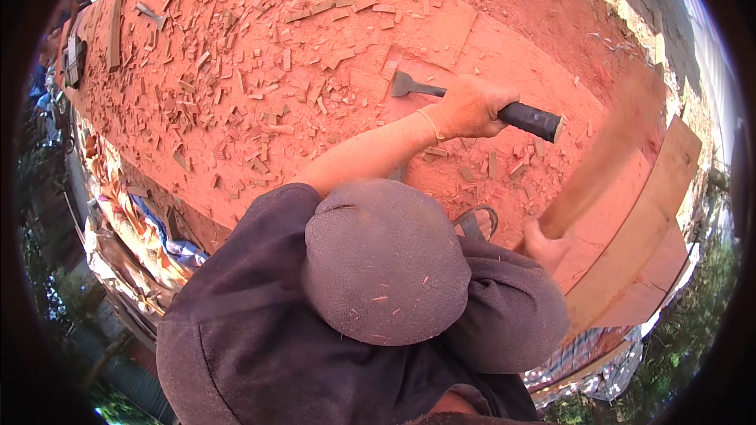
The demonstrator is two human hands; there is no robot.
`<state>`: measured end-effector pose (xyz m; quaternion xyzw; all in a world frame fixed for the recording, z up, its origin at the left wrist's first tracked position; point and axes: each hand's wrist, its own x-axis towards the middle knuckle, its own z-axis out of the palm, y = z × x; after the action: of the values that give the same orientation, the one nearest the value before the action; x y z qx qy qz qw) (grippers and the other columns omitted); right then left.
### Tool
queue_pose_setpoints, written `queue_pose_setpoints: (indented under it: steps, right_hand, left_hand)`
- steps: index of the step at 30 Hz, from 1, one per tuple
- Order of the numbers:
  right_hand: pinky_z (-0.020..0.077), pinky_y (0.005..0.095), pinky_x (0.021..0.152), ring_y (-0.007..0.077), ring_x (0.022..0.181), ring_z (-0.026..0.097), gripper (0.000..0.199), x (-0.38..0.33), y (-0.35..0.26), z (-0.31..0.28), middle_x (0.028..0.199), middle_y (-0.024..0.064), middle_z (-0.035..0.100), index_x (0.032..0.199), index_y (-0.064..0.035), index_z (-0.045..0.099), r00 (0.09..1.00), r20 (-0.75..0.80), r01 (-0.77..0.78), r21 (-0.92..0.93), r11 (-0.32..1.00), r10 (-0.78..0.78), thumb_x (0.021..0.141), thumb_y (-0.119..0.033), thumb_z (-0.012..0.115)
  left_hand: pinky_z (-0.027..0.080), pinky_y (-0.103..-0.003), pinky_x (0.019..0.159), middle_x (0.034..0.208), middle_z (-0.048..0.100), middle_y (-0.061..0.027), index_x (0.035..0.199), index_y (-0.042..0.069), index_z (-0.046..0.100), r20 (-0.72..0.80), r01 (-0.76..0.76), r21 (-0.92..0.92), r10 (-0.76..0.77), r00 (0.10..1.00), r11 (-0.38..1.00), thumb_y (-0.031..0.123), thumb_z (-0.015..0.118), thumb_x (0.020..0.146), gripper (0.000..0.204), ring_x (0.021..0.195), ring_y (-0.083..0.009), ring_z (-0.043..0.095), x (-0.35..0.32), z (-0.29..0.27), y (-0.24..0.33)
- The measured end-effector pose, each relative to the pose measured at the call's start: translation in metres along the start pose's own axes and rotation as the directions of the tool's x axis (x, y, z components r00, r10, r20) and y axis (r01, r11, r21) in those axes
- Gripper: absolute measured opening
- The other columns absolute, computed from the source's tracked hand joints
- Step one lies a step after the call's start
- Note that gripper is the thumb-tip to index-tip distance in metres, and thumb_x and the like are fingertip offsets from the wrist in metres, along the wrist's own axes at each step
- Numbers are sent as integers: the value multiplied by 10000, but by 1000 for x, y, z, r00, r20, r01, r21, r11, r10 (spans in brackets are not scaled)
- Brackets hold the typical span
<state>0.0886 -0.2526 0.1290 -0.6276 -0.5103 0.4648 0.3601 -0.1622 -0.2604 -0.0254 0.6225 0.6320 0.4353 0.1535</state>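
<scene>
Fingers wrapped round it, my left hand (pixel 471 106) grips a chisel (pixel 534 120) with a black handle. Its flat metal blade points left and lies low over the reddish wooden board (pixel 441 31), beside a shallow rectangular cut. My right hand (pixel 543 247) is closed round the lower end of a thick wooden club (pixel 602 161), which is tilted up to the right and blurred by motion. The club's upper end is apart from the chisel's handle. Wood chips (pixel 228 83) lie scattered over the board, thickest to the left.
Another chisel-like tool (pixel 151 14) and a wooden strip (pixel 115 31) lie at the far left. A metal loop (pixel 479 220) shows near my right sleeve. Along the right edge is a long plank (pixel 642 228). Crumpled cloths (pixel 165 240) lie at the left. Grey cloth (pixel 386 260) hides the middle.
</scene>
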Motion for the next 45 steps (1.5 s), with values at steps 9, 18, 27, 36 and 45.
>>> queue_pose_setpoints:
  steps: [9, 18, 27, 36, 45]
  right_hand:
    - [530, 341, 814, 200, 876, 618, 320, 41, 1, -120, 949, 94, 611, 1189, 28, 569, 989, -119, -58, 216, 975, 85, 911, -115, 638]
    - [509, 336, 556, 179, 634, 598, 293, -22, 61, -6, 759, 75, 584, 1064, 29, 551, 905, 167, -305, -386, 871, 391, 808, -15, 688]
    - [514, 338, 751, 157, 846, 574, 168, 30, -49, -58, 923, 69, 572, 990, 0, 567, 989, -147, 63, 442, 895, 3, 912, -131, 637]
    - [454, 345, 469, 176, 495, 553, 175, -34, 82, -52, 665, 76, 601, 933, -6, 591, 888, 5, -418, -411, 810, 461, 807, -53, 703]
    - [519, 340, 579, 188, 658, 594, 156, -20, 30, -126, 722, 105, 578, 944, 11, 594, 929, -212, -315, -24, 949, 304, 871, -111, 656]
  left_hand:
    - [503, -443, 546, 665, 631, -86, 807, 163, 626, 27, 22, 33, -22, 999, 999, 222, 772, 738, 172, 632, -327, 672, -1, 10, -1]
    - [494, -449, 521, 670, 642, -73, 819, 159, 615, 75, -24, 115, 15, 997, 993, 235, 750, 756, 168, 613, -317, 672, 1, 14, -5]
    - [495, -448, 526, 655, 637, -80, 816, 154, 610, 78, -10, 144, -1, 997, 989, 230, 740, 773, 156, 613, -312, 672, -7, 32, -10]
    - [521, -466, 588, 741, 660, -83, 854, 125, 611, 240, -49, 41, 38, 970, 998, 194, 753, 722, 206, 740, -317, 706, -18, 6, 0]
    - [492, -463, 589, 709, 616, -80, 756, 126, 578, 158, -114, -51, 121, 980, 992, 175, 761, 620, 233, 708, -321, 665, -40, 9, 19]
